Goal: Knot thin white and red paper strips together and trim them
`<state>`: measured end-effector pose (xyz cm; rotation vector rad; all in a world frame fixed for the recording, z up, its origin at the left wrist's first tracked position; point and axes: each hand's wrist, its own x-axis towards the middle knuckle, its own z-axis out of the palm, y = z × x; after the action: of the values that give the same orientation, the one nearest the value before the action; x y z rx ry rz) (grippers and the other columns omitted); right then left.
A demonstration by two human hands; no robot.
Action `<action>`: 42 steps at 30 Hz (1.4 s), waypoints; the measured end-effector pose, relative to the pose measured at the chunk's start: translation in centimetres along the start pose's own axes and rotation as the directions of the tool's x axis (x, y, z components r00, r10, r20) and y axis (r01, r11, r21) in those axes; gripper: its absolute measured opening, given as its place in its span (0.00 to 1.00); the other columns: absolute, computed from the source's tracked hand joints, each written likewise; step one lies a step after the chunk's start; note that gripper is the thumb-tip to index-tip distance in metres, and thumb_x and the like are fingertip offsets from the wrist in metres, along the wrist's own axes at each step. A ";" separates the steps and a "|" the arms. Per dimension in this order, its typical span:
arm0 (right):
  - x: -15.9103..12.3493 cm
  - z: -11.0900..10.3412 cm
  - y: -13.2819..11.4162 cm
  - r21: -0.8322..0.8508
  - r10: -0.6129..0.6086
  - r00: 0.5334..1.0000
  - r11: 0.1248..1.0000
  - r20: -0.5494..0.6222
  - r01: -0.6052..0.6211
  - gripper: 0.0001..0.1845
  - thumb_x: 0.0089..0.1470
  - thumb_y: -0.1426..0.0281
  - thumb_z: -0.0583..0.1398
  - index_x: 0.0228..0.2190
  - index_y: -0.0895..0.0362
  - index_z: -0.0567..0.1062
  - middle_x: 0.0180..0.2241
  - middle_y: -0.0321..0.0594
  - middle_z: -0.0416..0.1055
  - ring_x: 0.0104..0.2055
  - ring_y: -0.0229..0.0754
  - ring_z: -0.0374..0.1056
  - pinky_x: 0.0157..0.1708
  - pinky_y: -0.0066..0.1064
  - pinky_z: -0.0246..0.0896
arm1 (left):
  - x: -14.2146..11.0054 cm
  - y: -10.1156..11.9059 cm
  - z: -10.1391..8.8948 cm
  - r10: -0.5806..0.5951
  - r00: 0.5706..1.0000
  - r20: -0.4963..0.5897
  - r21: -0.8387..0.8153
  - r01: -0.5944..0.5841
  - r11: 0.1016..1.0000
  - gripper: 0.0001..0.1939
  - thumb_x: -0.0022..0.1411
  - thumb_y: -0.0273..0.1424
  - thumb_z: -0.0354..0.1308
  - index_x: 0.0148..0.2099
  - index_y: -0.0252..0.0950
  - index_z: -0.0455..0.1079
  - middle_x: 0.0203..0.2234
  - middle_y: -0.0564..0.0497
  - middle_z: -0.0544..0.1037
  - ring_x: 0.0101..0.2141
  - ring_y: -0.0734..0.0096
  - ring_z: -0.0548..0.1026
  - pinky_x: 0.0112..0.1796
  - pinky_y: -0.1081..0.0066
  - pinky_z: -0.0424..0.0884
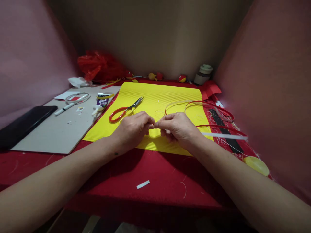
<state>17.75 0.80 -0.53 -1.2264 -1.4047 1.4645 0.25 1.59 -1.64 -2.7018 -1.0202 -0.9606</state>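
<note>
My left hand (133, 129) and my right hand (176, 126) meet fingertip to fingertip above a yellow ribbed sheet (145, 90). Both are closed in a pinch at the end of a thin red-and-white strip (209, 103); a tiny reddish bit shows between the fingertips, mostly hidden. From behind my right hand the strip curves up and loops away to the right. Just beyond my left hand lie red-handled scissors (118, 115), their blades slightly apart and pointing away.
Left, a grey board (60, 132) carries a dark phone-like slab (29, 124), a glue tube (102, 102) and a coiled cord (77, 97). A red plastic bag (99, 64), small red-and-yellow figures (181, 78) and a jar (203, 75) stand behind. In front lies a white scrap (143, 184).
</note>
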 end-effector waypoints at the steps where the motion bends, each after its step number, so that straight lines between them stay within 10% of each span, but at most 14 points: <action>1: 0.0 0.1 0.1 0.001 0.000 1.000 1.000 -0.012 0.000 0.09 0.39 0.73 0.62 0.13 0.59 0.69 0.09 0.30 0.61 0.09 0.27 0.53 0.09 0.22 0.41 | -0.1 0.0 0.1 0.003 1.000 0.003 0.011 -0.003 1.000 0.08 0.62 0.26 0.51 0.32 0.34 0.69 0.23 0.52 0.75 0.23 0.78 0.72 0.26 0.77 0.66; 11: 0.0 0.6 0.8 0.164 -0.036 0.999 0.986 -0.031 0.040 0.10 0.41 0.73 0.62 0.14 0.58 0.67 0.09 0.28 0.60 0.09 0.27 0.52 0.09 0.22 0.40 | 0.2 0.7 -0.7 -0.210 0.976 0.058 -0.222 0.218 0.950 0.05 0.59 0.26 0.55 0.33 0.33 0.71 0.20 0.54 0.74 0.20 0.80 0.72 0.25 0.77 0.68; 15: 0.2 0.5 0.6 0.301 -0.069 0.997 0.952 0.023 0.059 0.10 0.41 0.70 0.64 0.17 0.58 0.69 0.10 0.28 0.62 0.10 0.27 0.53 0.10 0.21 0.40 | 0.7 1.4 -1.3 -0.463 0.861 0.212 -0.621 0.485 0.616 0.05 0.56 0.26 0.58 0.36 0.32 0.71 0.19 0.54 0.76 0.19 0.76 0.74 0.23 0.76 0.72; 19: 0.2 0.3 0.5 0.352 -0.103 0.991 0.933 0.080 0.068 0.12 0.43 0.67 0.65 0.17 0.58 0.69 0.11 0.28 0.63 0.10 0.27 0.55 0.10 0.21 0.42 | 0.9 1.9 -1.2 -0.535 0.817 0.215 -0.765 0.482 0.427 0.04 0.54 0.25 0.60 0.35 0.32 0.72 0.19 0.54 0.76 0.19 0.75 0.74 0.24 0.74 0.74; 24: 0.1 0.0 0.1 0.265 -0.112 0.989 0.961 0.099 0.082 0.12 0.43 0.67 0.65 0.18 0.59 0.70 0.14 0.30 0.66 0.12 0.27 0.56 0.11 0.21 0.46 | 0.7 1.8 -1.4 -0.462 0.883 0.081 -0.685 0.386 0.618 0.01 0.56 0.25 0.60 0.33 0.32 0.72 0.21 0.53 0.75 0.20 0.77 0.74 0.24 0.76 0.73; 30: 0.1 0.0 -0.3 -0.003 -0.043 0.999 0.999 -0.004 0.043 0.11 0.45 0.67 0.63 0.18 0.60 0.71 0.13 0.30 0.66 0.11 0.26 0.56 0.11 0.21 0.47 | 0.2 0.3 -1.2 -0.069 0.998 -0.010 -0.201 0.065 0.977 0.04 0.62 0.24 0.54 0.36 0.32 0.70 0.24 0.52 0.74 0.23 0.81 0.73 0.27 0.79 0.70; 42: 0.1 0.7 -0.1 -0.006 0.035 0.999 0.999 -0.040 -0.035 0.07 0.43 0.76 0.61 0.17 0.60 0.71 0.13 0.32 0.66 0.11 0.28 0.56 0.12 0.22 0.47 | -0.6 -0.3 -0.4 0.157 0.985 0.074 0.094 -0.164 0.982 0.05 0.63 0.21 0.51 0.35 0.30 0.67 0.26 0.49 0.72 0.25 0.75 0.71 0.26 0.76 0.69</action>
<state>17.01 0.67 -0.46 -1.2835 -1.3694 1.4517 -0.49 1.37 -1.74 -2.6994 -0.8212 -0.7767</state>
